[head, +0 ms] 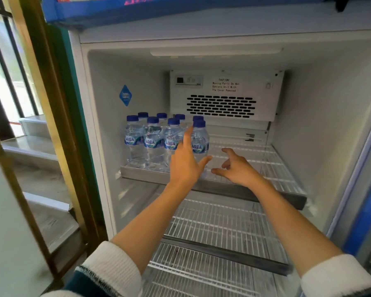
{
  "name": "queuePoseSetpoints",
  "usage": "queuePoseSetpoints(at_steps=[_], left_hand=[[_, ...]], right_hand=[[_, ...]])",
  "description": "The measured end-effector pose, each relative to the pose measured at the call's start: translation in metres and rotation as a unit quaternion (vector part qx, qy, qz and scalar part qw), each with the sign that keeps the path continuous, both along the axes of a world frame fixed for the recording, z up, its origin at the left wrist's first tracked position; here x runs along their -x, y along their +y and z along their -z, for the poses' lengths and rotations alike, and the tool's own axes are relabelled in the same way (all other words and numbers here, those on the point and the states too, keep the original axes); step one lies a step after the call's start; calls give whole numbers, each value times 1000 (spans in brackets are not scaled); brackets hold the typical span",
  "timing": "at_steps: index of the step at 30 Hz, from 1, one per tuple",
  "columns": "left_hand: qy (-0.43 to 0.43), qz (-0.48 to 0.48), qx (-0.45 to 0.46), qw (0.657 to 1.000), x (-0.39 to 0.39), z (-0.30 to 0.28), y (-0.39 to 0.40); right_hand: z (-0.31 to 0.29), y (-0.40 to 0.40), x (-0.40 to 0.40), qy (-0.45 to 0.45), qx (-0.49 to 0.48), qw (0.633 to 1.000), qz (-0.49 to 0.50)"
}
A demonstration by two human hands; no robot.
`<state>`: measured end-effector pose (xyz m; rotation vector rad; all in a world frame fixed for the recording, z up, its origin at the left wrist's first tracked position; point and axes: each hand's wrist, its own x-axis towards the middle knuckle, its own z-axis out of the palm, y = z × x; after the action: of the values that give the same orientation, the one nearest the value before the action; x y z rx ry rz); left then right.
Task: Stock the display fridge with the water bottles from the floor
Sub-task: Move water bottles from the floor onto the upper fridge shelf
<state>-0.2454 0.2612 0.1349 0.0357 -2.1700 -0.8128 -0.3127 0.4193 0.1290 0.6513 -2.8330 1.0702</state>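
Note:
Several small water bottles (pixel 153 142) with blue caps and blue labels stand in two rows at the left of the top wire shelf (pixel 266 166) of the open display fridge. My left hand (pixel 185 161) reaches in with straight fingers beside the front right bottle (pixel 200 142), index finger against its left side. Just right of that bottle my right hand (pixel 234 166) hovers over the shelf, fingers loosely spread, holding nothing.
Two lower wire shelves (pixel 219 224) sit below my forearms. The fan housing (pixel 225 95) with a caution label fills the back wall. The fridge door (pixel 364 211) stands open at the right. Steps (pixel 34 151) and a gold-framed doorway lie to the left.

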Motion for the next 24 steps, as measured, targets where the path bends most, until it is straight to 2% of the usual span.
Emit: queuePoseSetpoints(at_steps=[4, 7, 9, 11, 13, 16, 17, 24], left_hand=[[-30, -63, 101, 992, -3, -3, -5], [-64, -105, 155, 980, -6, -5, -13], [-75, -107, 185, 974, -9, -6, -20], [-72, -96, 206, 971, -13, -3, -27], [-30, -83, 217, 972, -18, 9, -37], [91, -85, 237, 964, -25, 44, -58], [108, -94, 233, 962, -25, 57, -66], [-7, -88, 281, 956, -34, 111, -103]], right_hand=[[-2, -1, -3, 12, 1, 1000, -10], [-7, -5, -10, 37, 57, 997, -44], [-10, -11, -17, 36, 76, 994, -71], [-9, -22, -23, 34, 56, 994, -87], [-6, -33, -27, 45, 29, 996, -77], [-6, -42, -30, 65, 16, 997, -45], [-6, -45, -30, 61, 14, 997, -39], [-9, -52, -35, 36, 9, 999, -12]])
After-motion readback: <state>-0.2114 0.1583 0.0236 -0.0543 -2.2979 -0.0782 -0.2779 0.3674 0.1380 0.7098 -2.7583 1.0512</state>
